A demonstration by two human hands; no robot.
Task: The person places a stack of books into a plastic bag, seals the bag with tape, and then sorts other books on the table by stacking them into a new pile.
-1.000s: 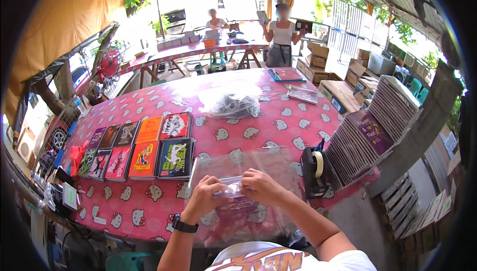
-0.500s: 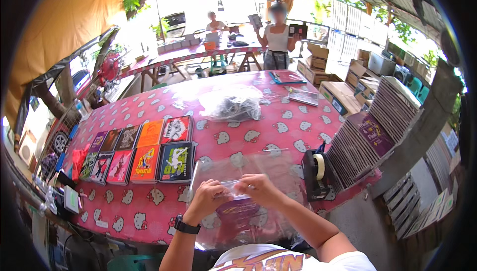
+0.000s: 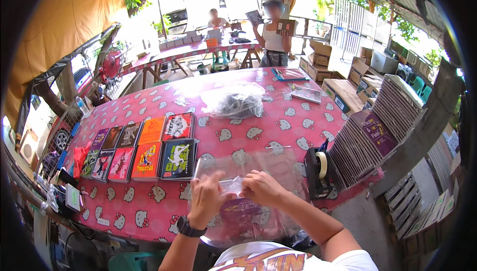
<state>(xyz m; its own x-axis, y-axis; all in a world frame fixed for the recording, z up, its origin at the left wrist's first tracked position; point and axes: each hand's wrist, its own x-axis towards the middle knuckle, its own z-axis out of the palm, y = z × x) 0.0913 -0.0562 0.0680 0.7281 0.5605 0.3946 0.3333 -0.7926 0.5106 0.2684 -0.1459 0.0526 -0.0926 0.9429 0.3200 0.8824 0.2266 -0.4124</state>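
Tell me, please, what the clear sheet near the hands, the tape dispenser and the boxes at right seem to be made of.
Sheet: probably thin, glossy plastic; the table shows through, with pale glints.
Dispenser: likely hard plastic, black; the body looks uniformly dark, though painted metal is possible.
Boxes: seemingly cardboard, matt brown, with folded flaps standing open.

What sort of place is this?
Probably a roofed, open-sided packing area: clear plastic sheet under the person's hands, tall booklet stacks and cardboard boxes nearby.

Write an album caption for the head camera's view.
Left hand close by, the right hand pinches clear plastic at a pink table, between bright books and a tape dispenser.
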